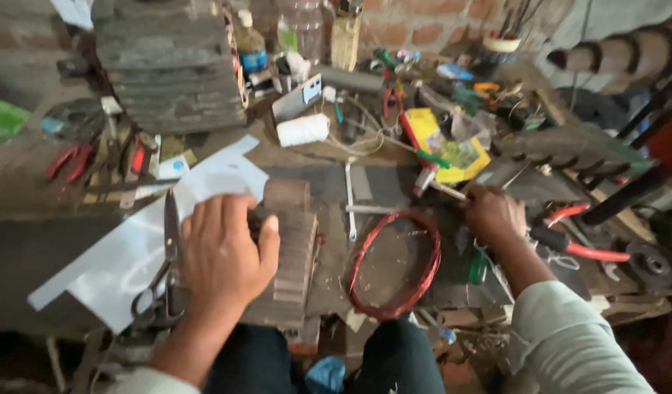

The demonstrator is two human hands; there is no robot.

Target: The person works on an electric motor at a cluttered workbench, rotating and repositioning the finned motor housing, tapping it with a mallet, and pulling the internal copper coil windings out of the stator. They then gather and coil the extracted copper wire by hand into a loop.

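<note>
My left hand (225, 252) rests palm down on a ribbed brown metal block (296, 252) on the cluttered workbench, its fingers wrapped over the block's near left side. A pair of large dark scissors (164, 270) lies just left of that hand on a white sheet (132, 248). My right hand (494, 215) is closed around a thin pale stick-like tool (445, 190) whose tip points up and left. Between the two hands lies a coil of red copper wire (394, 263).
Red-handled pliers (584, 244) lie right of my right hand. A yellow packet (445, 146), a white thread roll (303, 130), a flat wrench (350, 197), bottles (252, 44) and a large ribbed dark block (168, 66) crowd the back. More red pliers (70, 160) lie far left.
</note>
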